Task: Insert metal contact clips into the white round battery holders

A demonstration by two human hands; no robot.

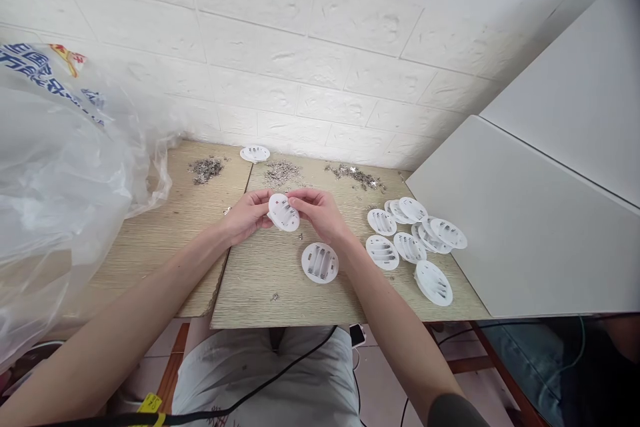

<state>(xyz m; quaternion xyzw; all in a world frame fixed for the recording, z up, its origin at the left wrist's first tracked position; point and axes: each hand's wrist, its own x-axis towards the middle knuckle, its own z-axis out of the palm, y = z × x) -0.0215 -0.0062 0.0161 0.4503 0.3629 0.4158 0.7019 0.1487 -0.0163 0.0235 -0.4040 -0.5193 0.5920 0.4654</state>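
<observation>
Both hands hold one white round plastic battery holder [283, 213] just above the wooden board [260, 287]. My left hand [247, 213] grips its left edge with curled fingers. My right hand [320, 210] pinches its upper right edge. Another white round holder [320, 262] lies flat on the board just below my right hand. A small metal piece [275, 296] lies near the board's front edge.
Several more white holders [413, 237] lie in a loose group to the right. One holder [255, 153] sits by the brick wall. Piles of small metal contacts [206, 169] [281, 172] [356, 176] line the back. A large clear plastic bag [60, 167] fills the left; a white panel [530, 240] bounds the right.
</observation>
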